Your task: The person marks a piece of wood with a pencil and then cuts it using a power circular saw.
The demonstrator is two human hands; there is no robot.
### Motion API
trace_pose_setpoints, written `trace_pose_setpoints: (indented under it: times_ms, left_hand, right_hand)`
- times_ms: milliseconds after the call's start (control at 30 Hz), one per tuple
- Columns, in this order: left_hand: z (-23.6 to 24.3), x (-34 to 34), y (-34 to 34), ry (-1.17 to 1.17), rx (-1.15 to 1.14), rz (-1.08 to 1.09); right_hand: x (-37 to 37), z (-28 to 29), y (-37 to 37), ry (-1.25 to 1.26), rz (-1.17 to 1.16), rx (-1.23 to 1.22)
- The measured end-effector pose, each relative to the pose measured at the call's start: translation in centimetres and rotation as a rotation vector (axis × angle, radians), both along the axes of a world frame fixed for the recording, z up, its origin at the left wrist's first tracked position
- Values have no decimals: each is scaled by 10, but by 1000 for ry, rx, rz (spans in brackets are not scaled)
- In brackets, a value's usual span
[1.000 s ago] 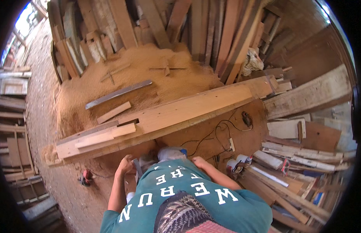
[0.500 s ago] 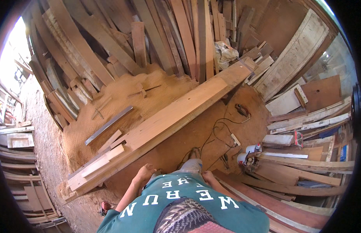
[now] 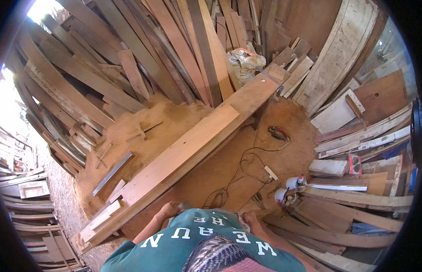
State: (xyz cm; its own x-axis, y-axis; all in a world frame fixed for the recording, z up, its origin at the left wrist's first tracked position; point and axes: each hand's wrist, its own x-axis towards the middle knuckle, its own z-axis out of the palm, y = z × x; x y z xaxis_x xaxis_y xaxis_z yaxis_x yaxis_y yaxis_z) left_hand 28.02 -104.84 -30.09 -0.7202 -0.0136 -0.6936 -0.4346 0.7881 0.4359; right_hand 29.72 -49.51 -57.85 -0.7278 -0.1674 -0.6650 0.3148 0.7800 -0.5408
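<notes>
My left hand (image 3: pixel 169 209) is at the left side of my body, close to the near edge of the workbench. Its fingers are curled in against a pale patch beside my shirt; what they grip, if anything, is hidden. On the other side, my right hand (image 3: pixel 250 217) is low against my body, with its fingers mostly out of sight. A smooth light-brown board (image 3: pixel 184 156) lies along the long narrow wooden bench (image 3: pixel 258 93), which runs diagonally from near left to far right. A short pale wood block (image 3: pixel 106 215) rests near the board's left end.
Sawdust (image 3: pixel 163 115) is heaped behind the bench, with a dark straight bar (image 3: pixel 112 173) on it. A power tool (image 3: pixel 278 133), its cable and a white power strip (image 3: pixel 271 172) lie on the floor. White containers (image 3: pixel 290 188) stand right. Planks (image 3: pixel 143 45) lean behind.
The view has shifted, and the bench now appears lower and further left. My left hand has moved lower beside my body, while my right hand appears slightly lower and further right.
</notes>
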Motion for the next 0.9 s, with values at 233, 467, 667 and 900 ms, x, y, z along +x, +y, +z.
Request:
trace_pose_setpoints:
  times_ms: [233,467,667,900]
  left_hand:
    - [-21,-63,38,-34,-34,216]
    - [-27,-149,56,-100,255,104]
    - [-49,-249,40,13,135,-555]
    - [106,-374,90,-291,40,166]
  right_hand:
    - [-137,31,49,31,-386,-145]
    - [-266,-37,61,103,-530,-327]
    - [-362,0,39,185,-243,-436]
    - [-489,147,31,565,-436,29]
